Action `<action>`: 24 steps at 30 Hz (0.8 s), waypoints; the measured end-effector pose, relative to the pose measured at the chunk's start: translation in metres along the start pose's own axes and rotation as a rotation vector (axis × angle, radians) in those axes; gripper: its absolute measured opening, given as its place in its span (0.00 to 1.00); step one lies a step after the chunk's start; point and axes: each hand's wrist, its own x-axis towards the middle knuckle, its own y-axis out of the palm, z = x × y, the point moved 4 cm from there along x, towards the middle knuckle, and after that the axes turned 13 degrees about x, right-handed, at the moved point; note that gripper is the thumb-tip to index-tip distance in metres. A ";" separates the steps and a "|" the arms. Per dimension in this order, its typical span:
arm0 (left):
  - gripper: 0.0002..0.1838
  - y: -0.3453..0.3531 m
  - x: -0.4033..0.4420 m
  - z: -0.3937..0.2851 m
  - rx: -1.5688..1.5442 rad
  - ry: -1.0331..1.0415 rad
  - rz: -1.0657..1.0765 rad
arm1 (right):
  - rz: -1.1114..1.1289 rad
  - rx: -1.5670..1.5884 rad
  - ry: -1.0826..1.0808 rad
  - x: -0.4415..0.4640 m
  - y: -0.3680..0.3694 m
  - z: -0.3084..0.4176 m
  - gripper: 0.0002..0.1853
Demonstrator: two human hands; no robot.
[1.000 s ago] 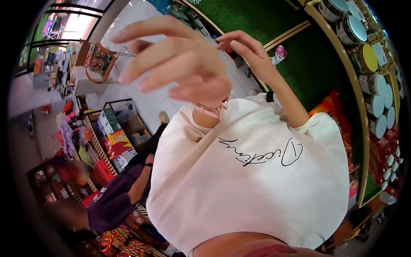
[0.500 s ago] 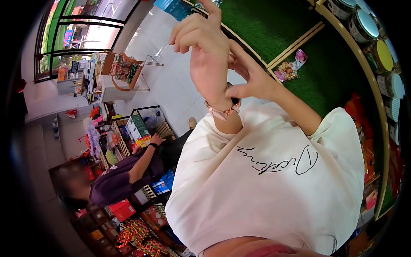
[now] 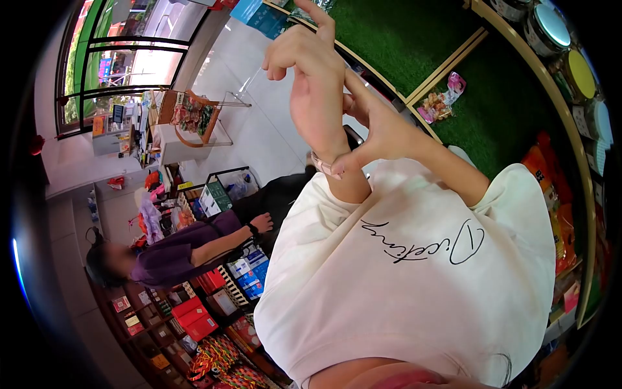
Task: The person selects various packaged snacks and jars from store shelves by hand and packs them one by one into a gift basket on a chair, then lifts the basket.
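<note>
My left hand point(image 3: 311, 71) is raised at the top centre, palm side showing, its fingers loosely bent and one finger stretched upward; nothing is in it. Round its wrist sits a watch with a pale pink strap point(image 3: 322, 165), and the dark edge of the watch case point(image 3: 354, 135) shows beside the wrist. My right hand point(image 3: 382, 133) reaches across from the right and closes round that wrist. Its thumb presses on the strap, while its fingertips are partly hidden behind the left forearm.
A person in a purple top point(image 3: 172, 262) stands at left beside shelves of boxes point(image 3: 194, 318). A chair point(image 3: 197, 120) stands near the window. At right, a green-lined wooden display point(image 3: 447, 58) holds a snack packet point(image 3: 442, 100), with lidded jars point(image 3: 549, 29) along its edge.
My right thumb has moved down onto the strap, covering more of the watch. The other person has straightened and drawn a hand back from the shelf goods.
</note>
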 end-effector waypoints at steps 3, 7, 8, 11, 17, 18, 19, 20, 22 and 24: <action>0.14 -0.004 -0.002 -0.011 0.069 -0.031 -0.042 | -0.039 0.017 0.008 0.000 -0.004 -0.001 0.62; 0.13 -0.008 -0.005 -0.016 0.125 -0.073 -0.062 | -0.086 -0.019 -0.045 0.000 -0.012 -0.005 0.58; 0.13 -0.007 -0.004 -0.014 0.121 -0.081 -0.055 | -0.082 -0.028 -0.094 0.001 -0.014 -0.004 0.58; 0.12 -0.010 -0.003 -0.011 0.108 -0.095 -0.036 | -0.091 0.053 -0.008 0.002 -0.016 -0.003 0.60; 0.12 -0.020 -0.005 -0.012 0.098 -0.104 -0.011 | -0.107 0.046 -0.083 0.001 -0.021 -0.003 0.57; 0.12 -0.022 -0.006 -0.013 0.094 -0.109 -0.005 | -0.112 0.025 -0.119 0.000 -0.022 -0.003 0.55; 0.11 -0.024 -0.007 -0.014 0.092 -0.116 0.003 | -0.116 0.004 -0.155 0.000 -0.023 -0.003 0.54; 0.11 -0.024 -0.007 -0.014 0.088 -0.124 0.009 | -0.127 -0.008 -0.169 -0.001 -0.024 -0.003 0.53; 0.11 -0.024 -0.009 -0.013 0.076 -0.137 0.022 | -0.150 -0.006 -0.181 -0.003 -0.025 -0.002 0.51; 0.11 -0.024 -0.010 -0.012 0.063 -0.148 0.026 | -0.178 0.022 -0.179 -0.004 -0.025 0.001 0.49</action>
